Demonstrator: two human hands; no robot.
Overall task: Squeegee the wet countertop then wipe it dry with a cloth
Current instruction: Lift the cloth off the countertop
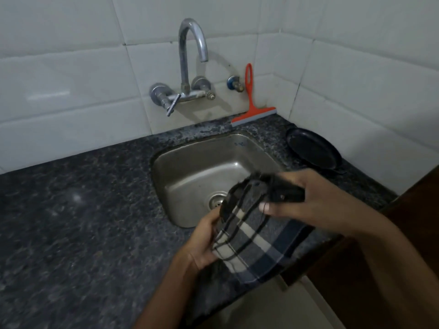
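A dark checked cloth (251, 236) with white and blue stripes hangs between my hands over the front edge of the steel sink (190, 167). My left hand (202, 243) grips its lower left edge. My right hand (316, 198) holds the bunched dark upper end, thumb pressed on the fabric. The red squeegee (251, 110) leans against the tiled wall behind the sink, its blade resting on the dark speckled granite countertop (78, 222), well away from both hands.
A chrome wall tap (190, 67) arches over the sink. A black round pan (313, 148) lies on the counter at the right corner. A brown wooden surface (415, 198) borders the counter on the right. White tiles cover the wall.
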